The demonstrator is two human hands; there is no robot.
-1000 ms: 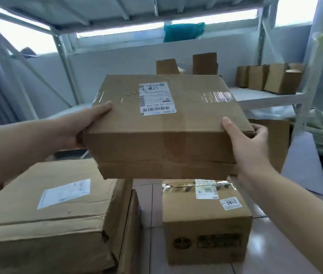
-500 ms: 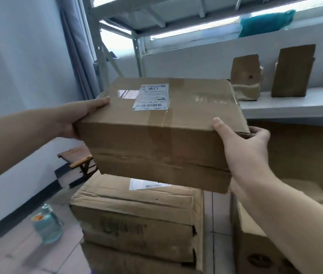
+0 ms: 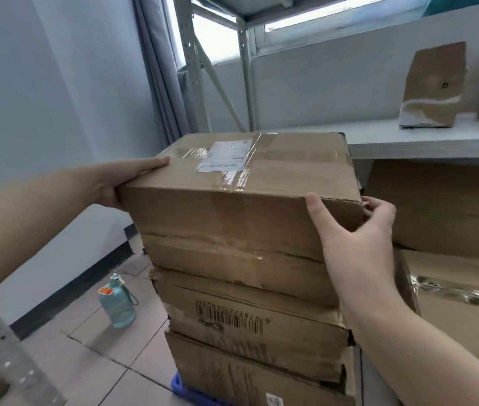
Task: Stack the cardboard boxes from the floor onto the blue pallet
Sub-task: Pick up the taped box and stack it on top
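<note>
A brown cardboard box (image 3: 232,212) with a white shipping label and clear tape sits on top of a stack of two worn cardboard boxes (image 3: 250,326). My left hand (image 3: 127,180) presses against its left side. My right hand (image 3: 358,238) grips its near right corner, thumb on the front face. The stack stands on the blue pallet (image 3: 178,386), of which only a small corner shows at the bottom. Whether the top box rests fully on the stack I cannot tell.
A teal water bottle (image 3: 116,303) stands on the tiled floor left of the stack. More cardboard boxes (image 3: 455,297) sit to the right. A white shelf (image 3: 425,142) behind holds small cartons. A metal rack post (image 3: 4,356) rises at lower left.
The view swung left and down. The box I carried at chest height has come down onto the stack of boxes, both hands still on its sides.
</note>
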